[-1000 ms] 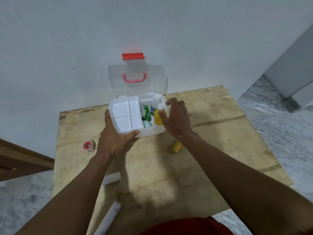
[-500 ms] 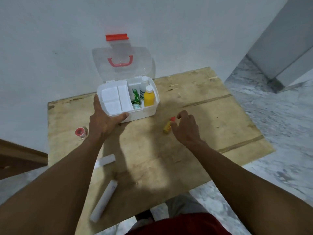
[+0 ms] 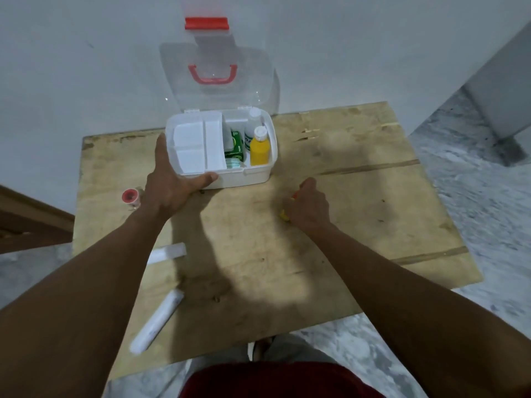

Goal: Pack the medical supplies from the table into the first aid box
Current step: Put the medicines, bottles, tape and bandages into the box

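Observation:
The white first aid box [image 3: 258,175] stands open at the back of the wooden table [image 3: 359,196], its clear lid [image 3: 215,79] raised against the wall. Inside it stand a yellow bottle [image 3: 259,150] and a white bottle [image 3: 252,124], beside a green packet [image 3: 237,143]. My left hand [image 3: 172,182] grips the box's front left corner. My right hand [image 3: 309,205] is closed over a small yellow tube [image 3: 284,215] with a red tip, on the table to the right of the box. The tube is mostly hidden under the fingers.
A red-and-white tape roll [image 3: 130,196] lies at the left edge. A small white flat box [image 3: 166,252] and a long white wrapped roll [image 3: 156,321] lie near my left forearm. The wall is right behind the box; marble floor surrounds the table.
My right hand left the yellow bottle in the box, dropped to the table and closed over the small yellow tube. The left hand stayed on the box.

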A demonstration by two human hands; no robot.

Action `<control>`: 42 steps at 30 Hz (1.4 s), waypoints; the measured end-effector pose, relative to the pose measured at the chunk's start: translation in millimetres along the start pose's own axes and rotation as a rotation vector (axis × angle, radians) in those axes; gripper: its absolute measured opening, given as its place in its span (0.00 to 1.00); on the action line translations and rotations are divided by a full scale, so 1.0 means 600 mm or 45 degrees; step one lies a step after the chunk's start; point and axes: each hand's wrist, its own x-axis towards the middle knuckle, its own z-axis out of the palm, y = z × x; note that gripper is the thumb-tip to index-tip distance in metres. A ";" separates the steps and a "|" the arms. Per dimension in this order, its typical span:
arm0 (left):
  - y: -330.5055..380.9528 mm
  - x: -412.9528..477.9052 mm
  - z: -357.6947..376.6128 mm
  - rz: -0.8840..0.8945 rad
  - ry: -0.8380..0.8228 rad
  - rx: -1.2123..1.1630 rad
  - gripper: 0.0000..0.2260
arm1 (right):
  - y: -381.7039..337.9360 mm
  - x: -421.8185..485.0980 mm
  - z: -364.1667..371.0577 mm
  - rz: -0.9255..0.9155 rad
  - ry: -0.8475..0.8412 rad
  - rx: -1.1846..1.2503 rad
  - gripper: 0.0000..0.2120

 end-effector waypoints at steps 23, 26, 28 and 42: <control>-0.009 -0.006 -0.001 0.041 0.013 -0.088 0.50 | -0.152 -0.081 0.016 -0.679 0.807 0.495 0.11; -0.012 -0.005 -0.001 0.051 0.024 -0.119 0.49 | -0.161 -0.060 0.028 -0.697 0.757 0.341 0.07; -0.013 -0.003 0.002 0.040 0.014 -0.107 0.50 | -0.164 -0.047 0.034 -0.702 0.753 0.214 0.04; -0.013 -0.003 0.004 -0.038 0.018 -0.111 0.53 | -0.207 0.010 0.033 -0.526 0.557 -0.428 0.08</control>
